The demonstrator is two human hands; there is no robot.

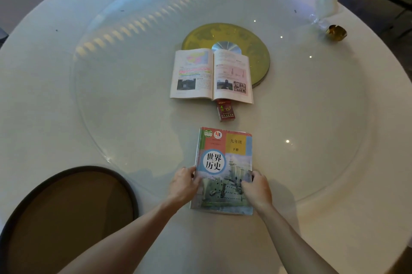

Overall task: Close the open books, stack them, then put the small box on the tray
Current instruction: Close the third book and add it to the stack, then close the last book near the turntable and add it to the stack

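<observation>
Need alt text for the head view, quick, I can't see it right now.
Both hands, left hand and right hand, grip the closed book on a round white table. Beyond it lie a small red box and an open book; a brown tray sits near left.

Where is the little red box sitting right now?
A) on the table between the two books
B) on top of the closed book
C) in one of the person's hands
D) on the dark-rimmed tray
A: the small red box lies on the table, just below the open book and beyond the closed book.
</observation>
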